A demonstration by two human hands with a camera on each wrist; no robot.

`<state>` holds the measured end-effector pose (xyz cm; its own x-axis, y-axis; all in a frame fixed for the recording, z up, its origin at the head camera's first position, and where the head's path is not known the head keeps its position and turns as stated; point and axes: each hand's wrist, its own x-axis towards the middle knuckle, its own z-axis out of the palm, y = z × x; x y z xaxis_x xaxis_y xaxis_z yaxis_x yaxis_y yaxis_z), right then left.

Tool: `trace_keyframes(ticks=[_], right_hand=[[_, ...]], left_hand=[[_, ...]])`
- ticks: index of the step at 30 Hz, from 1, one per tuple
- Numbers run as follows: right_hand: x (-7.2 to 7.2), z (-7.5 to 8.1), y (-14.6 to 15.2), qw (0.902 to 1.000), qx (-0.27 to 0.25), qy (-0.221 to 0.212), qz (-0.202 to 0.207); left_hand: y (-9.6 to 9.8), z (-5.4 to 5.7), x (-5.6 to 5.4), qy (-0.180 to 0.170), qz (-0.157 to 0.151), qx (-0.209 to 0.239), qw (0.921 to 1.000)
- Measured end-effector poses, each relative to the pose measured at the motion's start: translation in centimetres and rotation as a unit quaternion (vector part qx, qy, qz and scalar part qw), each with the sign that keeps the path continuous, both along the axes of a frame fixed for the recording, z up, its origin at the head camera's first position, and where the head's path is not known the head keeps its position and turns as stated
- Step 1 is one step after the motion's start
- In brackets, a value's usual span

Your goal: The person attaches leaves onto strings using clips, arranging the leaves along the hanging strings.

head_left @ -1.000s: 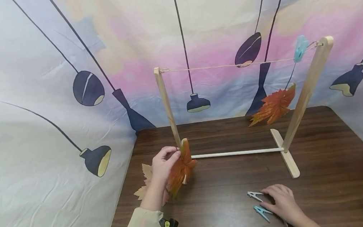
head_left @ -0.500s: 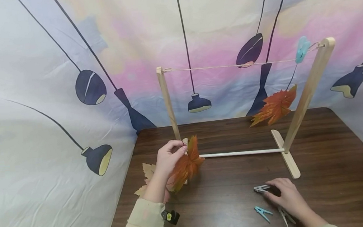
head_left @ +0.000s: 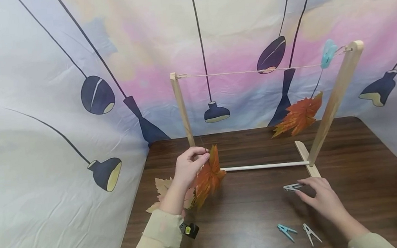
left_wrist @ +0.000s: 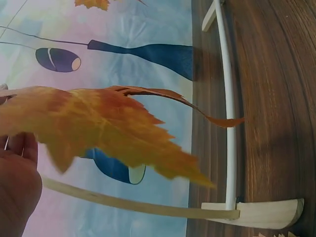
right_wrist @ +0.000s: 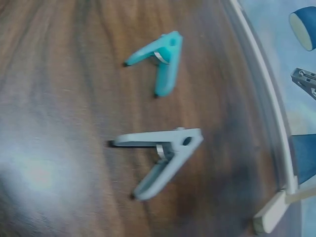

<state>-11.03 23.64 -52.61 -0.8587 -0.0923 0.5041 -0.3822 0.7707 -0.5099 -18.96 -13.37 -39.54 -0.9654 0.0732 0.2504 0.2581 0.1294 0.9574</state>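
My left hand pinches the thin stem of an orange artificial maple leaf, raised near the left post of a wooden stand. In the left wrist view the leaf spreads beyond the fingers of that hand. With thumb and fingers, my right hand holds a grey clothespin above the table. That clothespin shows at the right edge of the right wrist view. On the table below lie a teal clothespin and another light grey clothespin.
A string runs between the stand's posts. On its right end a light blue clothespin carries an orange leaf. A white rod joins the feet. Pale leaves lie at the table's left, partly behind my forearm.
My right hand has lifted the grey clothespin from the table and moved away from the other two. My left hand has carried the leaf slightly right and up.
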Motion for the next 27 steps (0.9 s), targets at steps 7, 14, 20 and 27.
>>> trace_keyframes(ticks=[7, 14, 20, 27], right_hand=[[-0.7, 1.3, 0.4, 1.0, -0.007, 0.005, 0.001], [-1.1, 3.5, 0.6, 0.9999, -0.015, 0.007, 0.003], [-1.4, 5.5, 0.7, 0.9997, -0.014, 0.02, 0.006], [-1.7, 7.4, 0.8, 0.9991, -0.006, 0.04, 0.008]], left_hand=[[0.5, 0.7, -0.3, 0.01, 0.003, -0.05, 0.9987], [1.1, 1.8, -0.9, 0.032, -0.025, -0.088, 0.9953], [1.6, 2.5, -1.4, 0.042, -0.056, -0.098, 0.9926], [2.9, 4.7, -1.0, 0.074, -0.038, -0.075, 0.9937]])
